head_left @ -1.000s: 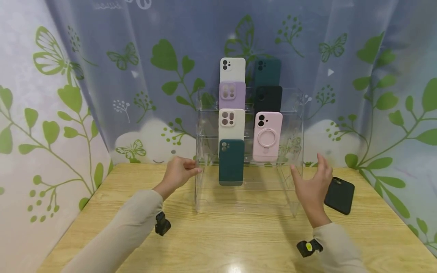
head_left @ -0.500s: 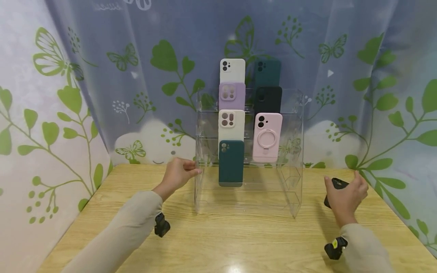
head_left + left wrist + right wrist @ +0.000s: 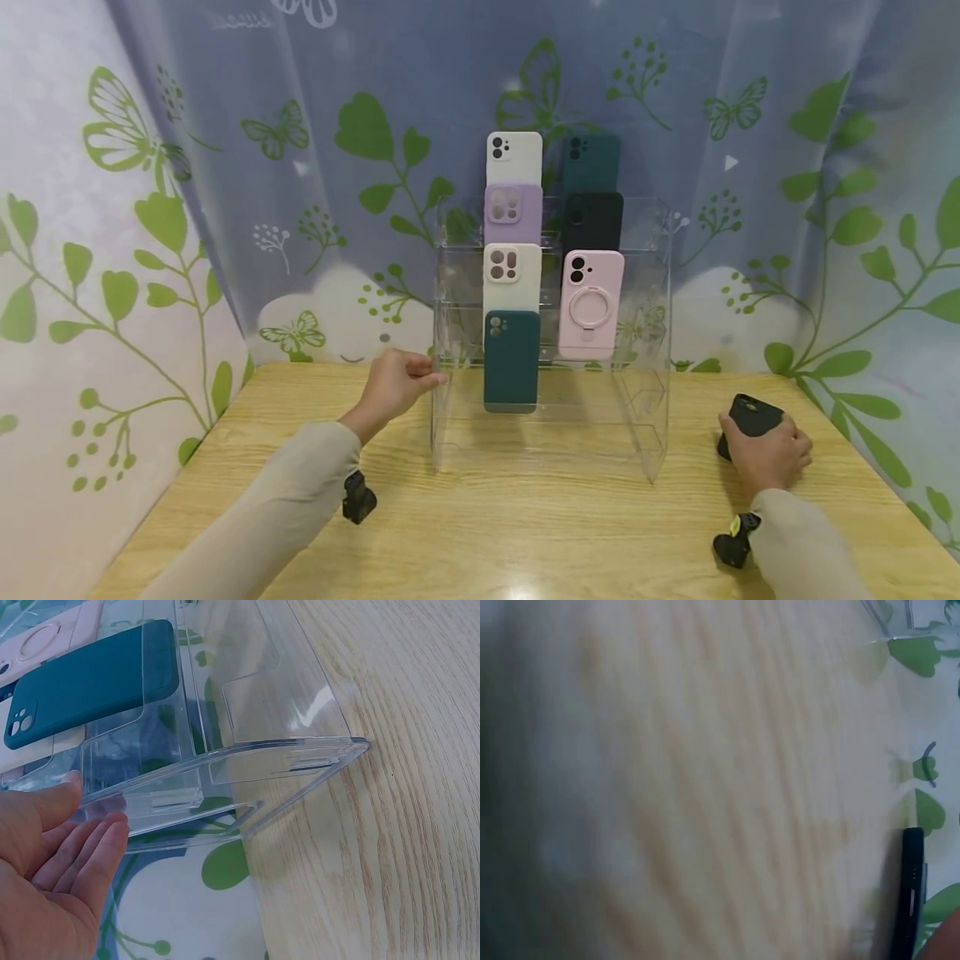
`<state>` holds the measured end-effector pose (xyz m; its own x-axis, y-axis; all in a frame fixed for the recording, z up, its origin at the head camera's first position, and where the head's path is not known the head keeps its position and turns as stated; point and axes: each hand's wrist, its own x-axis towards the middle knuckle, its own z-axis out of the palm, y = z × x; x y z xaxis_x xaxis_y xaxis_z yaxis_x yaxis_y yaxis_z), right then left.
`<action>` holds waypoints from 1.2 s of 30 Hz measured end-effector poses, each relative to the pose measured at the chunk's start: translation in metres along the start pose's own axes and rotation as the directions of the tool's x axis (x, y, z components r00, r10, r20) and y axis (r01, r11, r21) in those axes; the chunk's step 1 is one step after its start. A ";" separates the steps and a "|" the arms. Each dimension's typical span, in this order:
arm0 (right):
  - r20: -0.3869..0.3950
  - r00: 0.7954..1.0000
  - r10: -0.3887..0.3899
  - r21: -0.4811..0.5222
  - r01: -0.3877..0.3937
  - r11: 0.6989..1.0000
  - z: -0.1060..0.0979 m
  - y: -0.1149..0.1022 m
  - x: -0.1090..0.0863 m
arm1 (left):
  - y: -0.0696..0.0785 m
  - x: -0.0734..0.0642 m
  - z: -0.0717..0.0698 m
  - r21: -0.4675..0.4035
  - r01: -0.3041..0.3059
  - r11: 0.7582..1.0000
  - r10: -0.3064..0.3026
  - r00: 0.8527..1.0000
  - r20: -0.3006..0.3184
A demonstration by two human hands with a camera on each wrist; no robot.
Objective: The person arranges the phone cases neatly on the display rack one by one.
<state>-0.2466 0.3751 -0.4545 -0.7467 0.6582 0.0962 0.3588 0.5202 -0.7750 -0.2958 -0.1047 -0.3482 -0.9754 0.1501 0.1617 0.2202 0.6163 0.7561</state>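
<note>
A clear tiered acrylic display stand (image 3: 600,433) carries several phone cases: teal (image 3: 512,362), cream, lilac and white ones in the left column, and a pink one (image 3: 590,312) with a ring below black and teal ones at right. My left hand (image 3: 392,383) holds the stand's left side panel between thumb and fingers, seen closer in the left wrist view, hand (image 3: 60,862) included. At the right, my right hand (image 3: 768,457) grips a black phone case (image 3: 752,415) by its long sides. The right wrist view catches only that case's edge (image 3: 910,892) and a bit of fingertip.
A light wooden table (image 3: 480,533) bears the stand and the black case. Patterned curtain fabric (image 3: 337,208) with green leaves and butterflies hangs behind and along both sides. The stand's right foot reaches forward between my two arms.
My right hand has moved right from beside the stand and down onto the black case, taking hold of it. My left hand stays at the stand's left panel.
</note>
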 end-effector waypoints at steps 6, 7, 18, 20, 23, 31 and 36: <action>0.088 0.996 0.031 -0.067 -0.025 0.997 0.002 0.005 0.002 | 0.001 -0.001 0.001 -0.004 0.013 1.000 -0.013 1.000 0.006; 0.097 0.995 0.032 -0.077 -0.025 0.997 0.002 0.005 0.003 | 0.001 -0.001 0.001 -0.004 0.013 1.000 -0.013 1.000 0.005; 0.314 0.946 -0.084 -0.143 0.134 0.981 -0.012 0.019 0.015 | 0.000 -0.002 -0.001 -0.008 0.013 1.000 -0.013 1.000 -0.003; 0.371 0.920 -0.123 -0.154 0.191 0.969 -0.018 0.020 0.016 | -0.001 -0.002 -0.001 -0.005 0.011 1.000 -0.011 1.000 -0.004; 0.443 0.879 -0.177 -0.166 0.274 0.947 -0.024 0.023 0.018 | -0.001 -0.002 -0.002 -0.004 0.009 1.000 -0.009 1.000 -0.005; 0.539 0.820 -0.190 -0.109 0.292 0.950 -0.035 0.023 0.021 | 0.001 -0.002 -0.003 -0.009 -0.008 1.000 0.008 1.000 -0.005; 0.533 0.822 -0.199 -0.090 0.289 0.953 -0.034 0.020 0.024 | 0.002 -0.002 -0.001 -0.014 -0.005 1.000 0.005 1.000 0.003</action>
<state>-0.2384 0.4202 -0.4464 -0.9841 0.1475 -0.0994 0.1763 0.7352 -0.6545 -0.2938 -0.1049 -0.3462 -0.9742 0.1554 0.1635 0.2247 0.6049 0.7639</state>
